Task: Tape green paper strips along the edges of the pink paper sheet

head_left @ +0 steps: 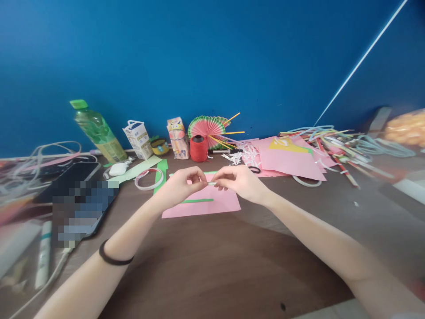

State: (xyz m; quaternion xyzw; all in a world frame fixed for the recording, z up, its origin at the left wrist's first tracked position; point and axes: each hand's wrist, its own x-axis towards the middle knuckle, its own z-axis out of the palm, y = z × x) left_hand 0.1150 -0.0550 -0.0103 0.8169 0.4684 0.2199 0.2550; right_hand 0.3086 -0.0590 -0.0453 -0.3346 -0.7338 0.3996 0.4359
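Both my hands meet above a pink sheet of paper (206, 208) on the table, pinching one small, narrow white strip (211, 183) between them. My left hand (181, 184) grips its left end with thumb and fingertips. At the right end, the fingers of my right hand (242, 182) close on it too. A thin green paper strip (199, 201) lies across the pink sheet below my hands. More green paper (162, 170) shows behind my left hand, beside a roll of tape (148, 179). What the strip is made of I cannot tell.
Along the blue wall stand a green bottle (99, 135), a milk carton (138, 139), a red thread spool (198, 149) and a paper fan (206, 128). Pink sheets (292, 161) and a pile of sticks (341, 150) lie right. A phone (89, 212) and cables (56, 150) lie left.
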